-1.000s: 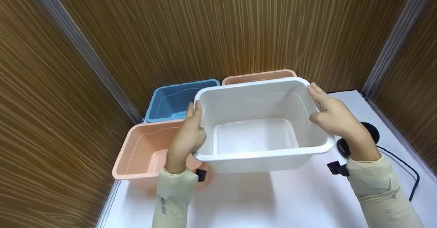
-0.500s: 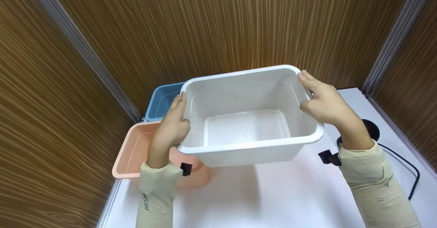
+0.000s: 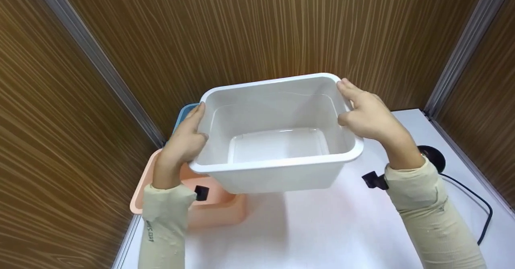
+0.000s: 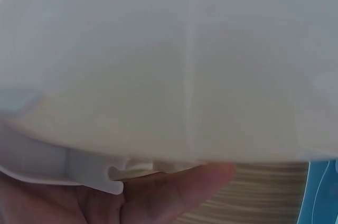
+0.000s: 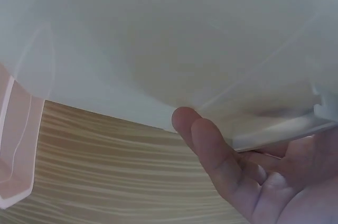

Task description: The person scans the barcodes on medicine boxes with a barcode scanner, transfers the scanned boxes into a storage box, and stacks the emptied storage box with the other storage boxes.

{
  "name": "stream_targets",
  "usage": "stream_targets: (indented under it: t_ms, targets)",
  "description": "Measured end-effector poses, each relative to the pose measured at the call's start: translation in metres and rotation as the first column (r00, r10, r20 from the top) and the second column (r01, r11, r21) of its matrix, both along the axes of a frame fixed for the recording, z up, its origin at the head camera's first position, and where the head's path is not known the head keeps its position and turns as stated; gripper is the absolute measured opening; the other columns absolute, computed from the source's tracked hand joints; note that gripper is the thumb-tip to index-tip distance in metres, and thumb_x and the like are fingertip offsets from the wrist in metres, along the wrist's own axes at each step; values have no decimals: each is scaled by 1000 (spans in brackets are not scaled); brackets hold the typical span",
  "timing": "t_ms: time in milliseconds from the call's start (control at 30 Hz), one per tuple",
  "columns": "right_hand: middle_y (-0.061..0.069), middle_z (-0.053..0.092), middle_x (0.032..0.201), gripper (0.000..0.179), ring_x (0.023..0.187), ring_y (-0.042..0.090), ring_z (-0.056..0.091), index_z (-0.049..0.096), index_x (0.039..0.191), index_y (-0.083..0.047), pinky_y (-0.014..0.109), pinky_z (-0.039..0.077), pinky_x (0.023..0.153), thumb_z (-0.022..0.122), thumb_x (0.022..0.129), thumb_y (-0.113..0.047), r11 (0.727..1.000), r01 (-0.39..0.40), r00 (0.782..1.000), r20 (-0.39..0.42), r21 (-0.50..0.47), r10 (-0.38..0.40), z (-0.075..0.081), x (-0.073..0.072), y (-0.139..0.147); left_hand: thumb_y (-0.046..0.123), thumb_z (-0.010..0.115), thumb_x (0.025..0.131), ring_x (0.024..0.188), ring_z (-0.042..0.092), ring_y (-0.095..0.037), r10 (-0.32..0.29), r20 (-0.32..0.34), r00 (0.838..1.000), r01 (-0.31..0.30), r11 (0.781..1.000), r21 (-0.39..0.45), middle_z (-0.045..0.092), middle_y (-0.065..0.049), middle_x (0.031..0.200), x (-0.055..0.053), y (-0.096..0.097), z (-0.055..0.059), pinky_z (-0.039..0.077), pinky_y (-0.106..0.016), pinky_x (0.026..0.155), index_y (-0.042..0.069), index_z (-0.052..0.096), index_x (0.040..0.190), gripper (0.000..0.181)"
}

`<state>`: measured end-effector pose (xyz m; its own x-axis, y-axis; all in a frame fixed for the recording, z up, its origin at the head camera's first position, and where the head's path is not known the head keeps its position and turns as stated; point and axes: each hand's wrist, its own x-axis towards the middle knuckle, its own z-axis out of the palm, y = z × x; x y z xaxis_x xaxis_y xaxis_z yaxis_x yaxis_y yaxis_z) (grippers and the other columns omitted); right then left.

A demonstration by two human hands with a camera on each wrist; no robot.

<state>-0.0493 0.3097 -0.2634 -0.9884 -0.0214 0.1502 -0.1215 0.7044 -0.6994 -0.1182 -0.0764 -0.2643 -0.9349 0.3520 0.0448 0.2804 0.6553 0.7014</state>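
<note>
A white plastic bin (image 3: 277,144) is held up over the table, its open top tilted toward the head camera and nothing inside. At its left end my left hand (image 3: 183,142) grips the rim, thumb over the inner side. My right hand (image 3: 368,116) grips the opposite short rim, thumb inside the edge. In the left wrist view the bin's outer wall (image 4: 190,65) fills most of the picture, with the left fingers (image 4: 174,192) under the rim. Right fingers (image 5: 211,150) press against the wall's outside in the right wrist view.
Behind the left hand, a peach bin (image 3: 217,212) stands on the white table (image 3: 314,228), partly covered. A blue bin (image 3: 187,110) shows farther back. At right lie a black round device (image 3: 432,158) and its cable (image 3: 474,196). Wood-patterned walls (image 3: 257,27) enclose the table.
Both hands have carried the white bin to the left and somewhat up in the head view. It now covers more of the blue and left peach bins and hides the back peach bin.
</note>
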Motion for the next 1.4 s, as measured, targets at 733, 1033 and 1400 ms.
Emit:
stream_targets:
  t_ms: [733,1033,1400]
  targets:
    - [17,13,165,86,151,31,16,27,157,-1,43,26,118,63,79,1,995,-95,995,19,-44,96,-3,-32,-78,-7,57,85,121,48,-40,80,23,996,-80,997,-15,34,-28,155,-9,-87,11,50,-53,95,9,22,160,84]
    - [19,21,163,86,151,30,14,29,159,-7,43,14,120,62,79,-6,990,-142,990,-6,-17,142,-1,-41,-119,-3,61,87,107,56,-41,115,-38,993,-118,984,-130,46,-37,142,-11,-132,23,55,-36,73,10,26,160,82]
    - [22,16,164,83,152,30,13,26,158,1,40,9,121,61,84,-12,989,-145,989,43,0,145,-13,-53,-163,6,58,95,107,60,-49,223,19,975,-211,944,-253,44,-38,143,-11,-168,20,54,-59,84,11,21,162,76]
